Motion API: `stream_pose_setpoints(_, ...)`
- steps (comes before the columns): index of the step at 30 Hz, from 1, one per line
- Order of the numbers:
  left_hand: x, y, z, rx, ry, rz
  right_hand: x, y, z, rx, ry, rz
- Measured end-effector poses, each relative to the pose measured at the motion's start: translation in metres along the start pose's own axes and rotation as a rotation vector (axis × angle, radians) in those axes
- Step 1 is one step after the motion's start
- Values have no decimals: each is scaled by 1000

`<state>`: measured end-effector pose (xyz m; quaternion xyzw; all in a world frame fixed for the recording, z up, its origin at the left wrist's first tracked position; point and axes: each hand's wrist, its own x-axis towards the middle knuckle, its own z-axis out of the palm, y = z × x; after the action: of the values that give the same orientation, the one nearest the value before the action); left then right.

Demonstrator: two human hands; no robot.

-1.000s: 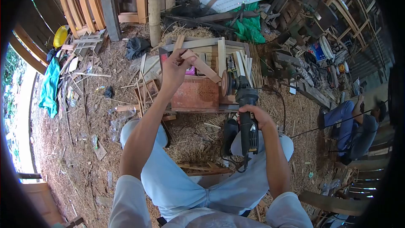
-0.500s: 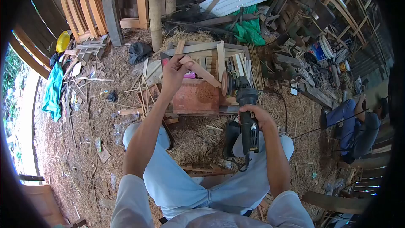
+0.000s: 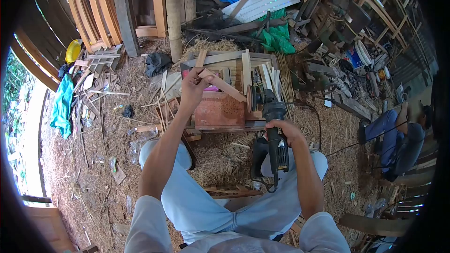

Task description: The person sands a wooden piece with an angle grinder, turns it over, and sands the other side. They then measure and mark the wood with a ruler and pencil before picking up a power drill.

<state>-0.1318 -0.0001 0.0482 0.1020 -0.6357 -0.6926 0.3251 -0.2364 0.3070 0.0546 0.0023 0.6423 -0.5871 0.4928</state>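
My left hand [image 3: 195, 88] is closed on one end of a flat wooden strip [image 3: 225, 86]. The strip slants down to the right, its far end against or very close to the disc [image 3: 250, 98] of an angle grinder [image 3: 274, 112]. Around the grinder's dark body is my right hand [image 3: 284, 132], with the disc end pointing away from me and its cord end near my knee. Below the strip sits a worn reddish block [image 3: 219, 112]. Whether the disc spins cannot be made out.
Wood pieces [image 3: 246, 68] lie behind the block. Straw and shavings cover the ground. A dark cable [image 3: 319, 126] runs on the right. Another person [image 3: 405, 145] sits at far right. Curved timbers [image 3: 96, 9] lean at upper left, near a teal cloth [image 3: 62, 105].
The whole view has shifted slightly, so the scene sits a little lower. My left hand, the strip and the disc end are slightly lower in view; both grips are unchanged.
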Motion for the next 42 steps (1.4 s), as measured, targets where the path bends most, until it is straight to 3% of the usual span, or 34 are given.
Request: stream_pose_setpoints(42, -4, -6, -8, 76, 0, 2, -3, 2, -3, -50, -21, 3)
